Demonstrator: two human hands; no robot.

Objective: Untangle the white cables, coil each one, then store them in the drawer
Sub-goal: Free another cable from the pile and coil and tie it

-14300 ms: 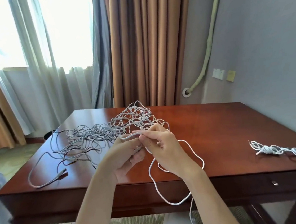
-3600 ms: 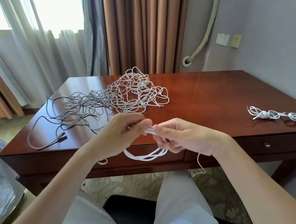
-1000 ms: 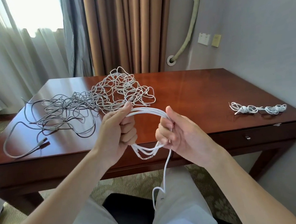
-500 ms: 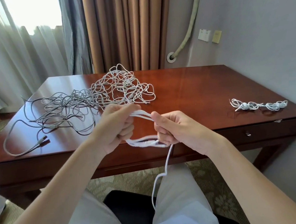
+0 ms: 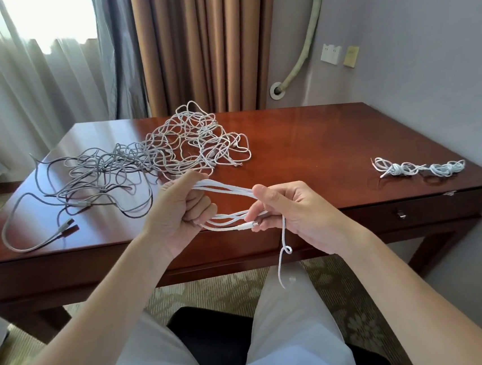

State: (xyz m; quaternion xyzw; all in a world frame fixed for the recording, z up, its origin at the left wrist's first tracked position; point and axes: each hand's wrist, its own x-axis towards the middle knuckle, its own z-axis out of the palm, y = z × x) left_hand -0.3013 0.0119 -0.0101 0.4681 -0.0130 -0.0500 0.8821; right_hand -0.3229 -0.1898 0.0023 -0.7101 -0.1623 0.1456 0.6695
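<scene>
Both hands grip one white cable [image 5: 222,188] in loops, left hand [image 5: 178,215] and right hand [image 5: 289,210] closed; coiling step, loose tail needs wrapping next.

No readable text, label, brand, number or sign appears anywhere in view. The two wall plates [image 5: 330,53] are too small and blurred to show any marking, and the cables [image 5: 171,147] and desk [image 5: 318,145] carry no legible print.

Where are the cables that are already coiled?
The coiled cables lie on the desk's right side near its front edge, far from the tangle at the left.
</scene>
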